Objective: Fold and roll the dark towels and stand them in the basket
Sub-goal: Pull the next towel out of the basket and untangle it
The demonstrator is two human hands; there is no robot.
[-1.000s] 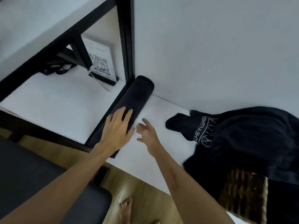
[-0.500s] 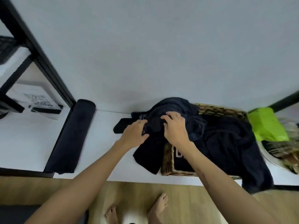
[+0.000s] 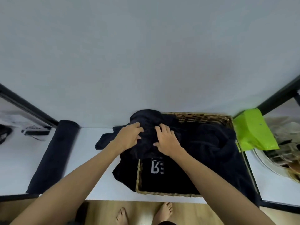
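We grip one crumpled towel (image 3: 146, 137) with both hands — left (image 3: 128, 138), right (image 3: 167, 140), fingers curled into it — atop the heap over the basket (image 3: 194, 116); a rolled towel (image 3: 53, 153) lies left.

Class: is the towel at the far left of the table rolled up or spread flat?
Rolled. The towel lies as one long dark cylinder on the table, its round end showing.
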